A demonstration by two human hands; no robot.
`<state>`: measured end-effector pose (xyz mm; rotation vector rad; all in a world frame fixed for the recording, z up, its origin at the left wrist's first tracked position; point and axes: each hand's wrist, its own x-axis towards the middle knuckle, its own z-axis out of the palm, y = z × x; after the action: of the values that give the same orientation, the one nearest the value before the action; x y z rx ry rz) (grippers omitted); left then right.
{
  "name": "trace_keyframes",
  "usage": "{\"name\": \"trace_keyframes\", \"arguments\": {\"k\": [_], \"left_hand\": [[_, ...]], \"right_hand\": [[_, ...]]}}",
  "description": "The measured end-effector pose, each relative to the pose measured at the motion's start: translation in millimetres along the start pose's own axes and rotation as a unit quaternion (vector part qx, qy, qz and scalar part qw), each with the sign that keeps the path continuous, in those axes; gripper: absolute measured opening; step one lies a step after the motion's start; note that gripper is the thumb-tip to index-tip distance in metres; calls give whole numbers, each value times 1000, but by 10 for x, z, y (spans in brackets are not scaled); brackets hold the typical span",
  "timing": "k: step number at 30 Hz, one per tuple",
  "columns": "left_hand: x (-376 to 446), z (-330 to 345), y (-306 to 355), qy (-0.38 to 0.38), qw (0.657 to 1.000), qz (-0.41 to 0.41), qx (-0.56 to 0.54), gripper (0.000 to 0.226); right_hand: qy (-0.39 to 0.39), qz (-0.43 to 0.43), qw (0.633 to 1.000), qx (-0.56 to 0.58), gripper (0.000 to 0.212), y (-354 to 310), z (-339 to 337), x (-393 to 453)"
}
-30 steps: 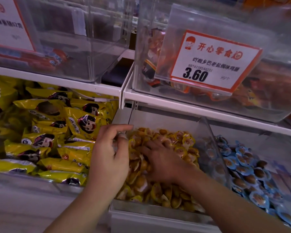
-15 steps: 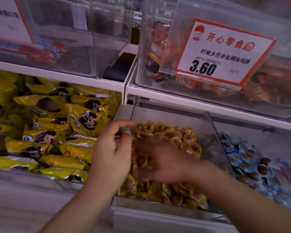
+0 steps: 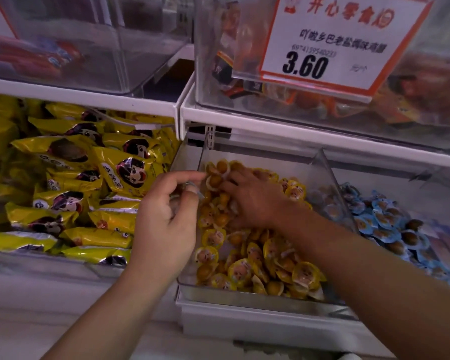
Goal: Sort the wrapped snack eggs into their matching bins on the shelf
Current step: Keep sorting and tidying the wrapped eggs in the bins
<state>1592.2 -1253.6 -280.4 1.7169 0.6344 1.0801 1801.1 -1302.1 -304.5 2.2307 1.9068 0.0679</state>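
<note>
Your right hand [image 3: 255,198] has slid to the bin's eleven o'clock corner, fingers spread flat over the yellow-wrapped eggs [image 3: 257,261] in the clear bin [image 3: 244,298]. Your left hand [image 3: 166,216] stays curled on its nine o'clock wall; whether it holds an egg, I cannot tell. You're likely still raking for strays.

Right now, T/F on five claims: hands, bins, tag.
1. The right hand lies in the yellow eggs' bin. True.
2. The blue eggs are left of the yellow eggs. False: right of them.
3. The price tag reads 3.60. True.
4. The left hand rests on the blue eggs. False: it is at the yellow bin's left wall.
5. The yellow bags sit above the tag. False: lower left.
</note>
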Motion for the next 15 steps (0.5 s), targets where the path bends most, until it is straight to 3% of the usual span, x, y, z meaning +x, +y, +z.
{"name": "trace_keyframes", "arguments": {"k": [3, 7, 9, 11, 15], "left_hand": [[15, -3, -6, -3, 1000, -4, -4, 25], [25, 4, 16, -8, 1000, 6, -1, 29], [22, 13, 26, -10, 1000, 9, 7, 29], [13, 23, 32, -13, 1000, 9, 8, 25], [7, 39, 44, -9, 1000, 2, 7, 22]], "right_hand": [[-17, 24, 999, 20, 88, 113, -140, -30], [-7, -38, 995, 88, 88, -32, -276, -535], [-80, -88, 982, 144, 86, -92, -243, -858], [-153, -120, 973, 125, 84, -100, -169, -1054], [-185, -149, 971, 5, 97, -122, -82, -976]]}}
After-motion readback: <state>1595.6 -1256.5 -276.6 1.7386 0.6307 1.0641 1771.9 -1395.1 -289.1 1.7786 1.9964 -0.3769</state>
